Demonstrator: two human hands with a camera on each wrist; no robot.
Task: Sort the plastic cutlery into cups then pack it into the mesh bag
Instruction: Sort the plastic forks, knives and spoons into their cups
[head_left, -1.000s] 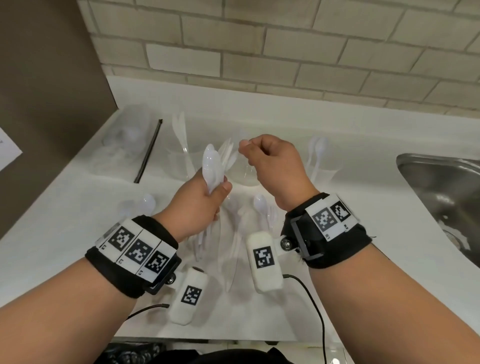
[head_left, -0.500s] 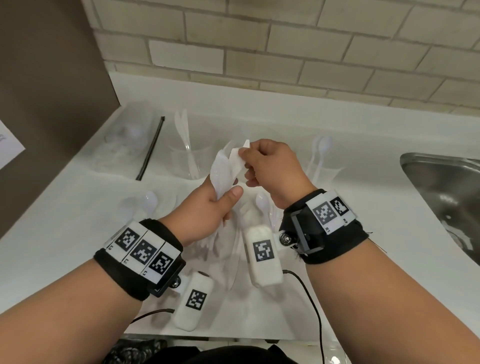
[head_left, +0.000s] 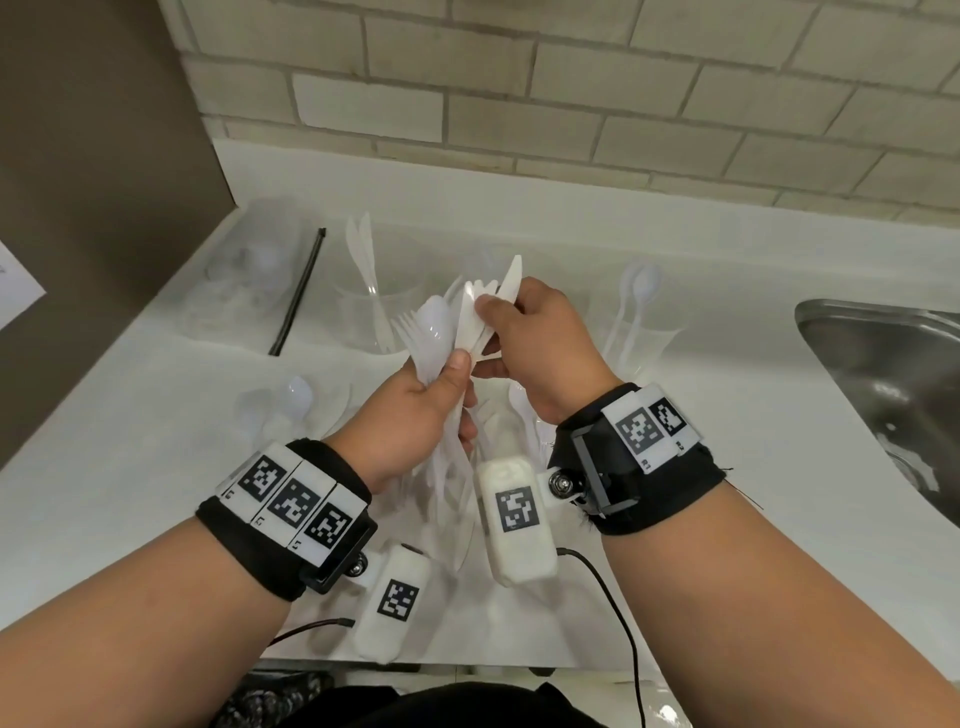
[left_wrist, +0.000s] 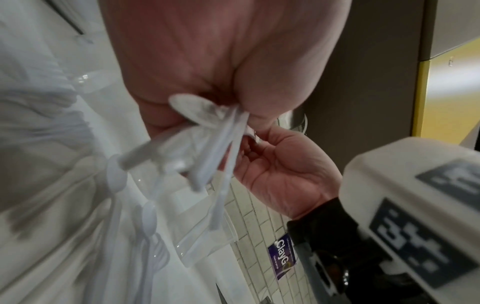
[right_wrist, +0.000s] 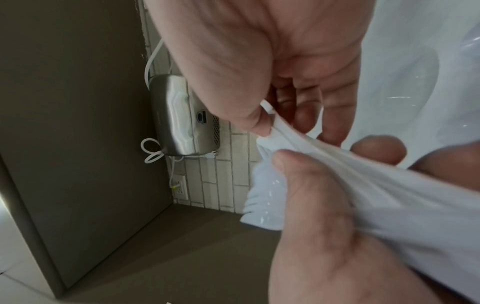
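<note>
My left hand (head_left: 457, 382) grips a bundle of white plastic cutlery (head_left: 434, 332) upright over the counter, with a spoon and a fork showing at the top. In the left wrist view the handles (left_wrist: 221, 148) fan out below the palm. My right hand (head_left: 485, 306) pinches a knife (head_left: 511, 278) at the top of that bundle; the right wrist view shows its thumb on the white blade (right_wrist: 275, 127). Behind stand a clear cup with knives (head_left: 371, 317) and a clear cup with spoons (head_left: 641, 332). A middle cup is mostly hidden by my hands. Loose cutlery (head_left: 298, 397) lies on the counter.
A translucent bag with a black strip (head_left: 301, 291) lies at the back left of the white counter (head_left: 130, 441). A steel sink (head_left: 883, 395) is at the right. A brown panel (head_left: 104, 182) bounds the left side, a brick wall the back.
My right hand came back from above the middle cup to the bundle and took hold of a knife. The left hand stayed in place with the bundle.
</note>
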